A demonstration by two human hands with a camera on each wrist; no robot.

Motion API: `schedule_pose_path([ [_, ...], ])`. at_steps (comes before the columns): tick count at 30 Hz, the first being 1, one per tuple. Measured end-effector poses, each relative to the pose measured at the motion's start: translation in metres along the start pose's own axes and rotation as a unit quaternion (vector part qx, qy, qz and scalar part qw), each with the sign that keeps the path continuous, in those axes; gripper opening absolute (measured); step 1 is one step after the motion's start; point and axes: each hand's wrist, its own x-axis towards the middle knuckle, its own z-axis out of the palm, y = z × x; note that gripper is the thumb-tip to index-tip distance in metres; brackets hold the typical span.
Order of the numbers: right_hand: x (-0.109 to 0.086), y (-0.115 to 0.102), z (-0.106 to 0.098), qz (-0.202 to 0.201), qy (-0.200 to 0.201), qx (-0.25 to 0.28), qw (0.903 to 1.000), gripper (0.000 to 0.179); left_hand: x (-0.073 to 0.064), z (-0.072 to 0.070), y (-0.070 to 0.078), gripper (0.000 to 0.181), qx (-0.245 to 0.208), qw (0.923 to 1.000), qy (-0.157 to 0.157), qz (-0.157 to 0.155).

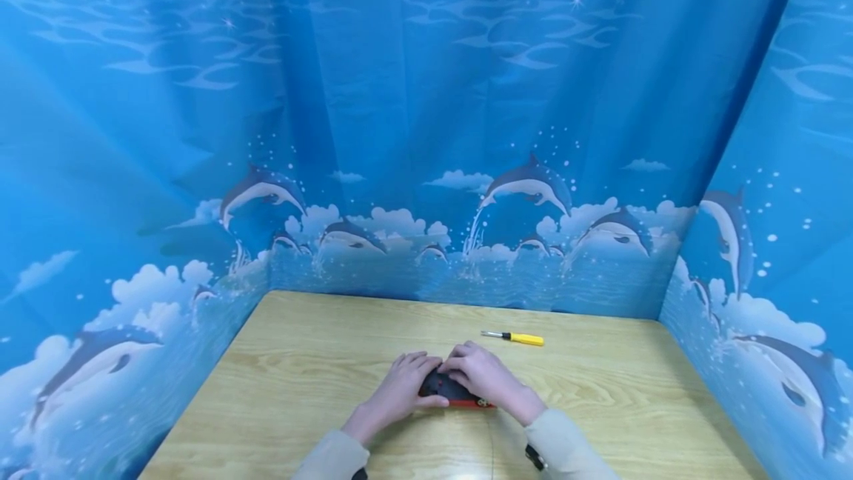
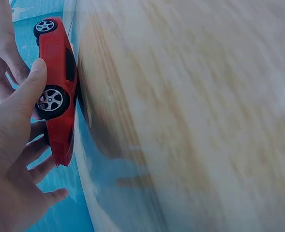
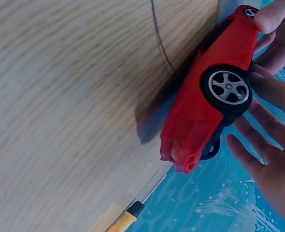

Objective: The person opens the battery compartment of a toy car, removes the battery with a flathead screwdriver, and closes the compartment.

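A red toy car lies upside down on the table, its black underside facing up. Its side and silver-spoked wheels show in the left wrist view, where the car body stands close by the wood surface. My left hand grips one end of the car, thumb along the near side by a wheel and fingers on the far side. My right hand bends over the underside from the other end, fingertips right at it. In the right wrist view its outer fingers are spread behind the rear wheel. Whether it pinches something small I cannot tell.
A screwdriver with a yellow handle and black collar lies behind the right hand, shaft pointing left. The wooden table is bounded at the back and sides by a blue curtain printed with dolphins.
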Motion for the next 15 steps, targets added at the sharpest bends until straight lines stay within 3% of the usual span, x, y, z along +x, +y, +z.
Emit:
schedule_pose_path([
  [9, 0.0015, 0.0014, 0.0002, -0.005, -0.026, -0.019, 0.9995, 0.023, -0.0022, 0.0023, -0.0036, 0.085, -0.011, 0.9997, 0.023, -0.004],
  [15, 0.0036, 0.0019, 0.0007, -0.007, -0.032, -0.029, 0.999, 0.023, -0.0014, 0.003, -0.0049, 0.083, -0.021, 0.9996, 0.016, -0.014],
])
